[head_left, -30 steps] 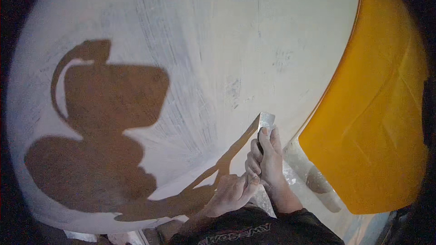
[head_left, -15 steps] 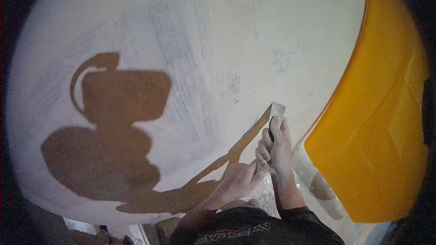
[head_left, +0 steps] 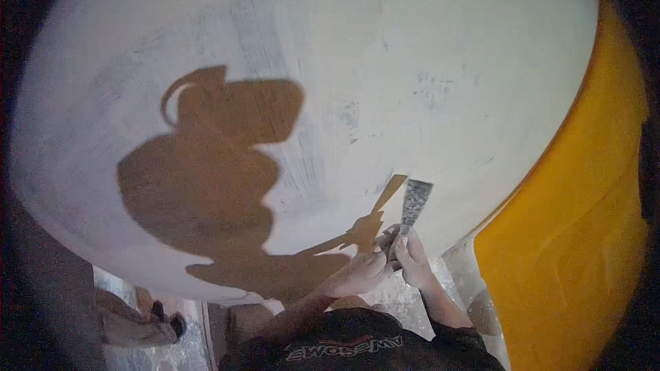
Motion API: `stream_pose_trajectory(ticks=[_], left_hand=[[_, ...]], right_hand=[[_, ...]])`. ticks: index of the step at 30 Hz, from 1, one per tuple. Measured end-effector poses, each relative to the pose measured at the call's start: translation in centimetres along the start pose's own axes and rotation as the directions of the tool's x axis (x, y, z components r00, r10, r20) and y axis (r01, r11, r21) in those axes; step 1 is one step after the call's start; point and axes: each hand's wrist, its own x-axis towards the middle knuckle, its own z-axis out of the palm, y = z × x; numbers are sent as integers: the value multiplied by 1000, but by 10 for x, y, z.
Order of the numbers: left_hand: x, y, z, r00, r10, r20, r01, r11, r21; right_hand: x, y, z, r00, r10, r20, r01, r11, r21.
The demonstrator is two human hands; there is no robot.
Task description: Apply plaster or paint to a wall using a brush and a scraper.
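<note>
Close to the lower right of a white surface (head_left: 481,96), my right hand (head_left: 412,261) is closed round a putty knife (head_left: 416,203). Its flared metal blade, speckled grey, points up and away from me and looks just apart from the surface. Against it on the left, my left hand (head_left: 364,271) is closed, its fingers bent near the knife's handle end. Something dark grey shows between the two hands; I cannot make out whether it is the handle or a separate piece. Greyish smears and patches (head_left: 347,117) mark the white surface. Both hands look dusty.
A yellow-orange sheet or panel (head_left: 564,233) borders the white surface on the right along a curved edge. My shadow (head_left: 199,199) falls across the left half. Below lies a pale, stained floor (head_left: 185,354), with a brownish, dark-ended thing (head_left: 141,323) at lower left.
Both hands have drawn down toward me, and the knife's blade has turned to show its broad speckled face. My view has shifted; the shadow now appears farther right and higher.
</note>
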Motion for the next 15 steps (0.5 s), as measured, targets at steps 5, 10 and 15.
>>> stream_pose_trajectory(ticks=[5,10,15], left_hand=[[-8,-6,6,970,-218,-103,198,964,-178],[-15,-13,12,940,-313,-135,276,932,-236],[-50,-25,37,834,-479,-274,381,859,-341]], right_hand=[[12,-2,-8,995,90,34,-88,994,-71],[31,11,-11,908,-403,-115,299,815,-497],[38,7,3,956,-282,-82,233,899,-370]])
